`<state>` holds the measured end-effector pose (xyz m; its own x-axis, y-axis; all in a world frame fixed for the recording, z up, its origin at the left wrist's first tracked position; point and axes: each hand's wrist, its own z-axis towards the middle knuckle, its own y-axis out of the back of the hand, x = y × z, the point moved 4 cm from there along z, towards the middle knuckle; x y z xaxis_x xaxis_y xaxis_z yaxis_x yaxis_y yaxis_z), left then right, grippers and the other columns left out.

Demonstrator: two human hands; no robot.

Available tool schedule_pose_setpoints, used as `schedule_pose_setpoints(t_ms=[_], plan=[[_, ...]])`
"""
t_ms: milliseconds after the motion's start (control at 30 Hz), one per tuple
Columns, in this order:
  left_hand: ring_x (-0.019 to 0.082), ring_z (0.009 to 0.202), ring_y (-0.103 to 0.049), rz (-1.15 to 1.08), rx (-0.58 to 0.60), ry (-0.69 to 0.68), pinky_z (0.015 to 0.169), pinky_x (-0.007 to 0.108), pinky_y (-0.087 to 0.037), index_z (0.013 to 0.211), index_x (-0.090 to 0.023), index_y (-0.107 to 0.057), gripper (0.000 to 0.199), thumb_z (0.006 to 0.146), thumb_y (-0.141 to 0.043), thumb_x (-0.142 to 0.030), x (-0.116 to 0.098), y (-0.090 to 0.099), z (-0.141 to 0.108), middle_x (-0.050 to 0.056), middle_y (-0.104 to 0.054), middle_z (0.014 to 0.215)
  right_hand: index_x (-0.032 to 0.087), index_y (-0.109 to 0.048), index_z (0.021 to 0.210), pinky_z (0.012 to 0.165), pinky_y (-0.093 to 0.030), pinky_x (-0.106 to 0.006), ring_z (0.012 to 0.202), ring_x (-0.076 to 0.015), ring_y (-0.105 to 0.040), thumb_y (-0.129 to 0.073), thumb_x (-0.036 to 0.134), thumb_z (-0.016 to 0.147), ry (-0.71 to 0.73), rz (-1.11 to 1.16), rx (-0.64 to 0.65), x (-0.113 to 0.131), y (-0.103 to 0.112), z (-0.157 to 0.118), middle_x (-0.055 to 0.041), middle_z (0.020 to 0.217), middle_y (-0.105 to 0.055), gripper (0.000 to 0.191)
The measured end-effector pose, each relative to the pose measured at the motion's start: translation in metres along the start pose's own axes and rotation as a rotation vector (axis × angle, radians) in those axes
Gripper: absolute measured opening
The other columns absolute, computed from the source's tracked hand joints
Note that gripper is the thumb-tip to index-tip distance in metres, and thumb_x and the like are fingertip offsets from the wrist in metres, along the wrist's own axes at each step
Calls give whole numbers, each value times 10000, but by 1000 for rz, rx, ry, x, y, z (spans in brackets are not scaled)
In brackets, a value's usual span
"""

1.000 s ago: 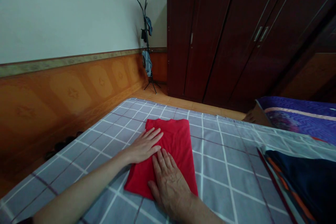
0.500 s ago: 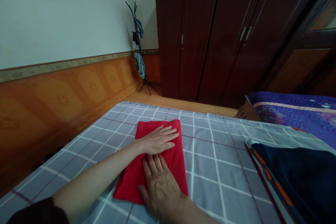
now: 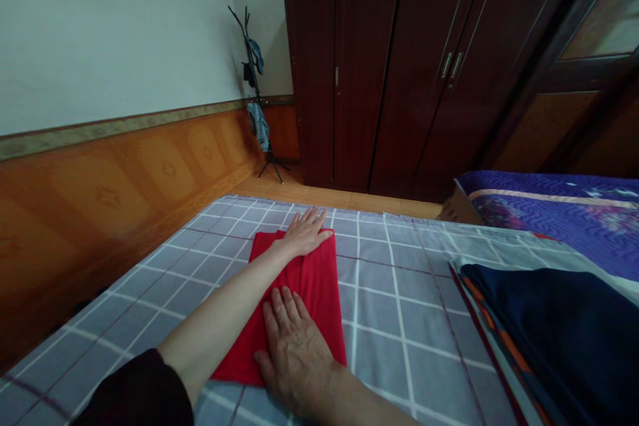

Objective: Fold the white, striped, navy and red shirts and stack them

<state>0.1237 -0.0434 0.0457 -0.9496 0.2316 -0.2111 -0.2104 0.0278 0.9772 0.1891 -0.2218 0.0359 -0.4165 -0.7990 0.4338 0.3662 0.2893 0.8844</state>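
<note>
A folded red cloth garment (image 3: 319,306) lies flat on the grey checked bedsheet (image 3: 379,319), with small creases running between my hands. My left hand (image 3: 303,231) rests palm down across its far edge, fingers spread and reaching past the cloth toward the sheet. Lower down, my right hand (image 3: 294,346) lies flat on the near part, fingers extended and thumb out to the side. Neither hand grips the fabric. Part of the garment is hidden under my left forearm and right hand.
A stack of folded clothes, dark blue on top (image 3: 559,326), sits at the right of the bed. Beyond are a dark red wardrobe (image 3: 369,80), a coat rack (image 3: 253,73) with clothes, and a purple quilted cover (image 3: 559,200).
My left hand has slid forward from the middle of the red garment to its far edge, and creases now show in the cloth. My right hand stays in nearly the same place.
</note>
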Motion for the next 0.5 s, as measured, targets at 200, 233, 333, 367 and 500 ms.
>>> schedule_pose_setpoints(t_ms=[200, 233, 333, 367, 500], plan=[[226, 1416, -131, -96, -57, 5, 1114, 411, -173, 1477, -181, -80, 633, 954, -158, -529, -1, -2, -12, 120, -139, 1542, -18, -265, 1425, 1132, -172, -495, 1380, -347, -109, -336, 410, 947, 20, 3, -8, 0, 1, -1, -253, 1475, -201, 645], [239, 1415, -136, -89, -76, 26, 1113, 433, -164, 1475, -189, -97, 627, 953, -180, -528, 4, -5, -17, 119, -152, 1540, -15, -266, 1425, 1132, -171, -495, 1380, -346, -113, -342, 417, 945, 16, 5, -7, 1, 1, -1, -251, 1476, -205, 650], [276, 1393, -215, -13, -169, 169, 1097, 477, -179, 1458, -168, -173, 592, 958, -243, -476, 29, -10, -31, 152, -259, 1506, 3, -291, 1422, 1127, -180, -493, 1376, -353, -134, -359, 458, 935, -10, 15, 7, 1, 2, -1, -245, 1477, -212, 670], [279, 1377, -260, 4, -192, 212, 1089, 471, -202, 1449, -152, -196, 577, 961, -252, -452, 38, -10, -35, 166, -307, 1483, 16, -306, 1420, 1126, -182, -491, 1377, -349, -141, -362, 473, 933, -12, 20, 17, 0, 2, 0, -237, 1478, -215, 671], [270, 1309, -387, -10, -251, 255, 1060, 425, -276, 1422, -120, -272, 546, 961, -280, -412, 64, -11, -40, 178, -439, 1399, 78, -348, 1414, 1131, -169, -478, 1384, -308, -178, -396, 544, 905, -50, -16, 27, -23, 12, 5, -189, 1481, -255, 691]])
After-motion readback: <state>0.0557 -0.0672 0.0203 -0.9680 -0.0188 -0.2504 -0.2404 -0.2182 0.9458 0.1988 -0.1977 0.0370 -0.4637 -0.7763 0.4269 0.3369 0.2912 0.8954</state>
